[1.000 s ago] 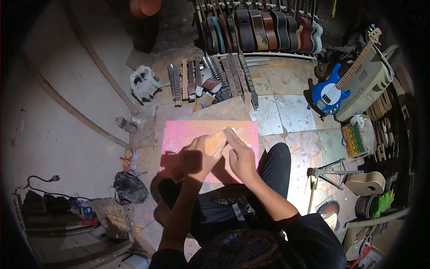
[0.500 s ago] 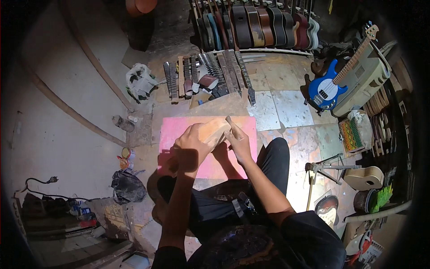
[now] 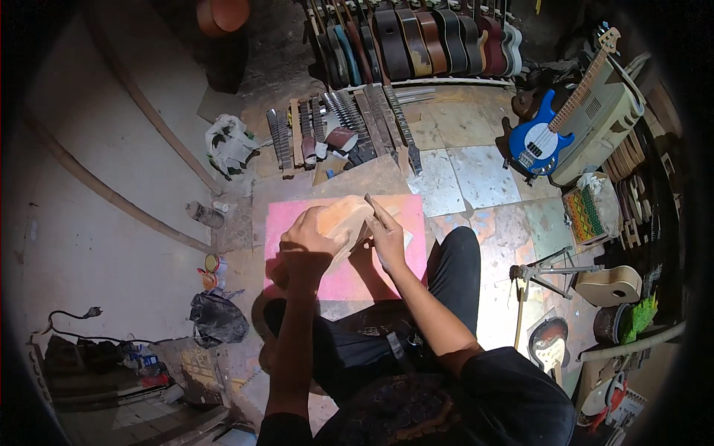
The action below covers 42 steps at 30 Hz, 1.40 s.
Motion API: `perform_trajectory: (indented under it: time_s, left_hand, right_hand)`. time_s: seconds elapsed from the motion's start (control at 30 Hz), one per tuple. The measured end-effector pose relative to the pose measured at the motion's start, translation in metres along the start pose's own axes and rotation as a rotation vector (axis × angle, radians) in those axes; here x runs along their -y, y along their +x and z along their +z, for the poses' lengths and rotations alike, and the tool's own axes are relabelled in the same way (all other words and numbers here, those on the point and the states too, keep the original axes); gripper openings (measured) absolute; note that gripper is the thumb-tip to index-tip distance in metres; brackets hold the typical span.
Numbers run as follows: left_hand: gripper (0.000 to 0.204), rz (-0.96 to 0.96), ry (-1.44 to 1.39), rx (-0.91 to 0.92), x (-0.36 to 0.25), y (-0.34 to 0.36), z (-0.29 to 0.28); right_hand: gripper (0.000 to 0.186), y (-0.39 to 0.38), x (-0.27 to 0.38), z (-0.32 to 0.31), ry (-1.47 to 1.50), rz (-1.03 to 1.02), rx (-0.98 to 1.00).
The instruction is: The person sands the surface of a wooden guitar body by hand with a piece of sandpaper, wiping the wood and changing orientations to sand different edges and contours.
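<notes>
Viewing from my end, through the head camera. Left hand [image 3: 306,239] grasps a pale wooden piece [image 3: 343,220] from its near left side, fingers spread over the upper surface. Right hand [image 3: 388,241] is at the piece's right edge, fingers bent around a dark, narrow strip [image 3: 376,209]; possibly an abrasive pad, but at this size I can't be sure.

Just changed: a second ago the right hand lay over the far end. Now it sits lower along the right edge, and the piece has shifted to the left, with its broad face turned more toward my view. I take this to mean contact has passed from the end to the side, the left hand doing the steadying.

The piece is held up between the hands, above a pink board [image 3: 286,212] lying between the knees.

Around: beyond the hands, a bunch of fretted necks [image 3: 283,141], and farther off a row of guitars [image 3: 392,44]. Far to the right of the hands, a blue bass guitar [image 3: 547,137]; nearer on that side, a metal stand [image 3: 558,270]. To their left and nearer the body, a black plastic bag [image 3: 218,320].
</notes>
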State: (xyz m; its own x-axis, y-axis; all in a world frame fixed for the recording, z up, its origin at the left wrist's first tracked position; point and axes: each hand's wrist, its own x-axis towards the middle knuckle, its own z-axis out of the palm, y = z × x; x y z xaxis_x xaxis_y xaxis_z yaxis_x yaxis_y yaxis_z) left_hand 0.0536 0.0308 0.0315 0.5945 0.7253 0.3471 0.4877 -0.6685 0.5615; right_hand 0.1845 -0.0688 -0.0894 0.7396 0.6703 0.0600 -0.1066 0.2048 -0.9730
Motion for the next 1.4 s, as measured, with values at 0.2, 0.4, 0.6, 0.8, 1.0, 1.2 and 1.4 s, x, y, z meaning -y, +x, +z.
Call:
perform_trajectory:
  time_s: [0.2, 0.4, 0.6, 0.8, 1.0, 1.2, 1.4]
  left_hand:
    - [0.056, -0.033, 0.130, 0.044, 0.007, 0.014, -0.004]
    - [0.052, -0.118, 0.095, 0.032, 0.009, 0.032, -0.007]
    - [0.051, -0.133, 0.176, -0.011, 0.018, 0.035, -0.004]
    - [0.049, -0.104, 0.206, -0.035, 0.023, 0.041, 0.002]
    - [0.049, -0.096, 0.223, -0.037, 0.015, 0.039, 0.000]
    - [0.050, -0.077, 0.176, -0.030, 0.023, 0.029, -0.006]
    - [0.046, 0.025, 0.024, 0.007, 0.007, 0.019, -0.006]
  right_hand:
    - [0.057, -0.028, -0.003, 0.027, -0.400, -0.194, -0.140]
    - [0.065, -0.032, -0.005, 0.074, -0.570, -0.374, -0.137]
    - [0.071, -0.041, 0.022, 0.115, -0.502, -0.300, -0.158]
    - [0.067, -0.011, -0.015, 0.101, -0.460, -0.244, -0.304]
    - [0.067, -0.009, -0.022, 0.079, -0.465, -0.168, -0.296]
    - [0.065, -0.042, 0.000, 0.076, -0.462, -0.415, -0.089]
    - [0.057, 0.001, 0.040, 0.036, -0.459, -0.268, -0.074]
